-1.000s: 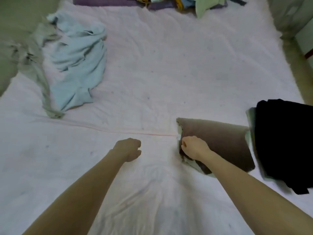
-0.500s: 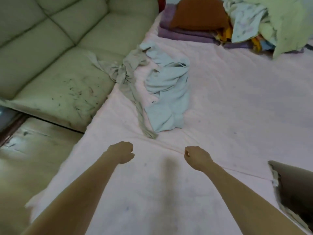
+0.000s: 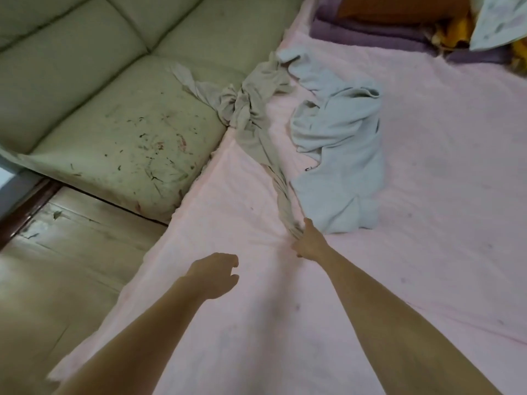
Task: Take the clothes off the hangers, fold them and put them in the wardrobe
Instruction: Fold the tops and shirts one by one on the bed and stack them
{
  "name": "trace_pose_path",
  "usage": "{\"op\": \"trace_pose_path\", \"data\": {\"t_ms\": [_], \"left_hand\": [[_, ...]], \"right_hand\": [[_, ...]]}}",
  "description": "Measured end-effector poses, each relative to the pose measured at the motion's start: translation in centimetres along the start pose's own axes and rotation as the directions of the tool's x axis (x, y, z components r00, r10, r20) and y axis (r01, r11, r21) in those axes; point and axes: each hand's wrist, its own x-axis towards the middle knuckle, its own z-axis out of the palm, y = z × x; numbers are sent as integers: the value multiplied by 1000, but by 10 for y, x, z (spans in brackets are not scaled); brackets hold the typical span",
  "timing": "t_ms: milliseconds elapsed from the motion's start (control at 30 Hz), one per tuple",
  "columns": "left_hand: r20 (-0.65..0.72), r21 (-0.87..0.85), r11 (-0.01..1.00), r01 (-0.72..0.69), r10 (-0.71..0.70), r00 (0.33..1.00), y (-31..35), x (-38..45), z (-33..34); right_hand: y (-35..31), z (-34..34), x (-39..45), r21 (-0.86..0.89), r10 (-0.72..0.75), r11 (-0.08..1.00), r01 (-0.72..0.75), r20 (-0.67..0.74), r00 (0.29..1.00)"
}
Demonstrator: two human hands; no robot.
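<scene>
My left hand [image 3: 215,273] hovered above the near part of the bed [image 3: 285,323], fingers loosely curled and grasping nothing. Slightly farther out, my right hand [image 3: 309,243] reached the near tip of the grey garment [image 3: 256,118]; the fingers lay at the bunched fabric end, but whether they had closed on it could not be determined from this angle. The pink sheet puckered around that contact point, which suggested pressure or the start of a pull. The grey garment ran away from the hand as a long twisted strip, its far portion knotted up and draped over the edge of the green sofa [image 3: 114,115]. Just beside it, to the right, the light blue garment [image 3: 339,155] lay crumpled on the bed, touching or nearly touching the grey strip near my right hand. Neither garment showed a hanger, so I judged the removal step complete for these two items. Both remained unfolded. At the far edge of the bed, a stack of folded purple textiles [image 3: 365,35] sat with mixed orange, yellow and pale fabrics on top; their status was unclear. No wardrobe was in view. Folding of both garments and all stowing were therefore judged outstanding, with the grey garment next in sequence.
</scene>
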Motion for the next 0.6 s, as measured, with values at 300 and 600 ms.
{"op": "trace_pose_path", "data": {"t_ms": [300, 600], "left_hand": [[-273, -193, 954, -231, 174, 946, 19, 1, -21], [-625, -290, 853, -434, 175, 761, 87, -29, -98]], "right_hand": [[-36, -13, -80, 138, -359, 922, 363, -53, 932], [-81, -123, -229, 723, -276, 620, 305, -164, 947]]}}
